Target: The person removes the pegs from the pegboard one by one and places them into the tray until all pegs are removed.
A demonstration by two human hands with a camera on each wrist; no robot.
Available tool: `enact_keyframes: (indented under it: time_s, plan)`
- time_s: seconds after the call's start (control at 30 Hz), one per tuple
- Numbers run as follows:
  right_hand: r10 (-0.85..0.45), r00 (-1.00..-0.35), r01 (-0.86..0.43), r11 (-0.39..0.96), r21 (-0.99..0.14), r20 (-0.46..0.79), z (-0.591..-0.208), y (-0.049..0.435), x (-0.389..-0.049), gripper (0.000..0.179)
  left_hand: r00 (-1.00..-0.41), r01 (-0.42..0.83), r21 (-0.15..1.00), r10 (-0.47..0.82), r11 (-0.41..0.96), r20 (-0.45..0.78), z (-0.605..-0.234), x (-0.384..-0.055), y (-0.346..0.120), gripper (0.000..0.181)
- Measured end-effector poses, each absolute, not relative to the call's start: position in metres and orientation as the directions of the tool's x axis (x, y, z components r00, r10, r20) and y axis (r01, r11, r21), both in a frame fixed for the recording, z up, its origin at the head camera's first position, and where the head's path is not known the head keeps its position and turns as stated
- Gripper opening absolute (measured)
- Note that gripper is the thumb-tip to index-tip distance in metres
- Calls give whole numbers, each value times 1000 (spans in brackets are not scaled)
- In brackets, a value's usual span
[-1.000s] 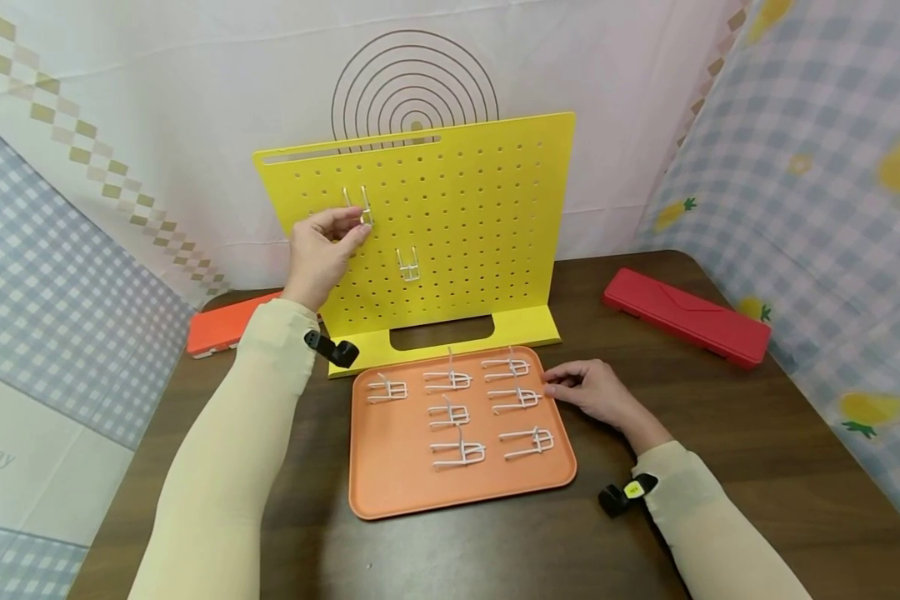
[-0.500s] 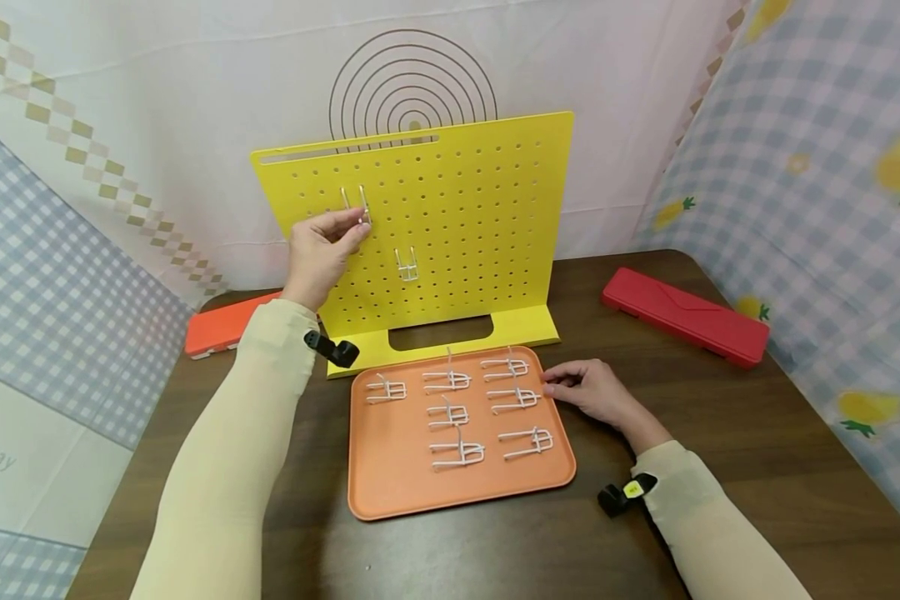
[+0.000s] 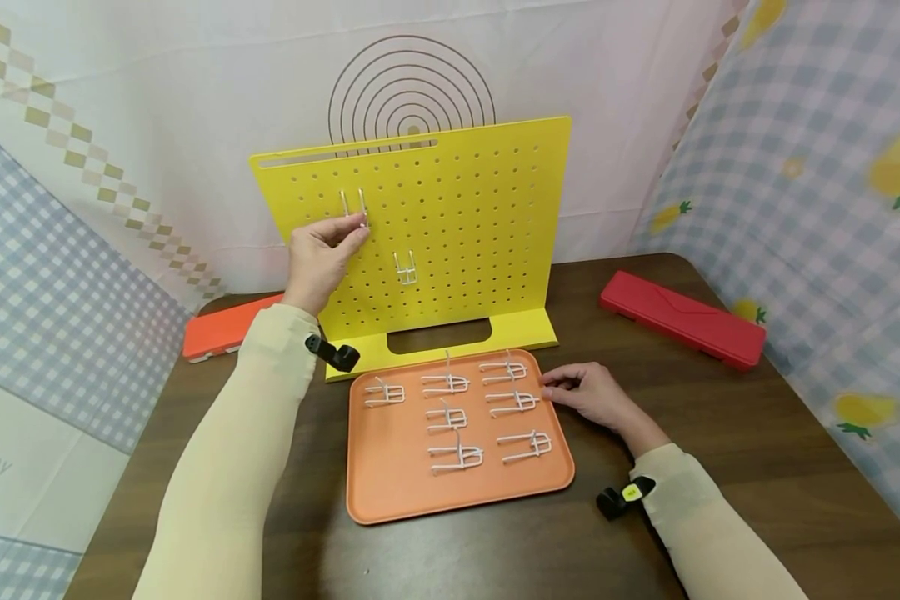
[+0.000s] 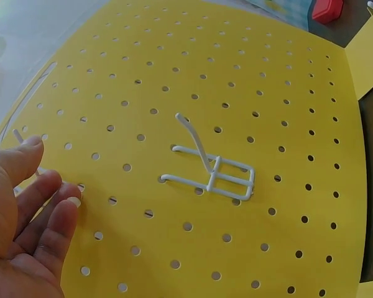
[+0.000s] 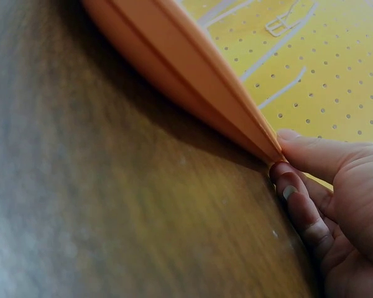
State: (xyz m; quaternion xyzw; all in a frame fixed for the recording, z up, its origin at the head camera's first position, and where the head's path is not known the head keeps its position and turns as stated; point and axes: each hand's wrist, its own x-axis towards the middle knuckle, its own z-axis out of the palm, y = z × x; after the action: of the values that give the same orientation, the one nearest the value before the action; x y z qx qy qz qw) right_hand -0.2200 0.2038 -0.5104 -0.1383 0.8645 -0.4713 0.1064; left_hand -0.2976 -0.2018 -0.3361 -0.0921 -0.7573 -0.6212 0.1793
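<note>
At the upper left of a yellow pegboard [image 3: 487, 208], my left hand [image 3: 322, 254] pinches a white wire pegboard hook [image 3: 362, 200]. The hook's two prongs point up against the board, and its lower part is mostly hidden by my fingers. A second wire hook [image 4: 231, 178] hangs on the board, lower and to the right, its arm sticking out. My right hand [image 3: 591, 395] holds the right rim of an orange tray [image 3: 390, 502]; in the right wrist view the thumb lies over the rim and the fingers under it. Several more white hooks [image 3: 457, 457] lie on the tray.
The pegboard stands on a yellow foot [image 3: 525, 328] just behind the tray. A red case [image 3: 682, 319] lies at the right of the brown table [image 3: 450, 567], and an orange-red case [image 3: 221, 327] at the left, partly behind my left forearm. Patterned cloth hangs around the table.
</note>
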Motion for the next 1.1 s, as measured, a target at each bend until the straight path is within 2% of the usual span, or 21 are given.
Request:
enact_keyframes:
  time_s: [0.6, 0.83, 1.1]
  plan:
    - [-342, -938, -140, 516, -845, -54, -513, 205, -221, 28, -907, 397, 901, -78, 176, 415, -331, -293, -200, 34]
    - [-347, -937, -152, 498, -854, -36, -512, 204, -221, 27, -905, 411, 901, -59, 138, 421, -313, -271, -193, 30]
    - [-347, -937, -157, 516, -842, -39, -513, 204, -221, 29, -891, 452, 891, -36, 49, 453, -333, -272, -203, 31]
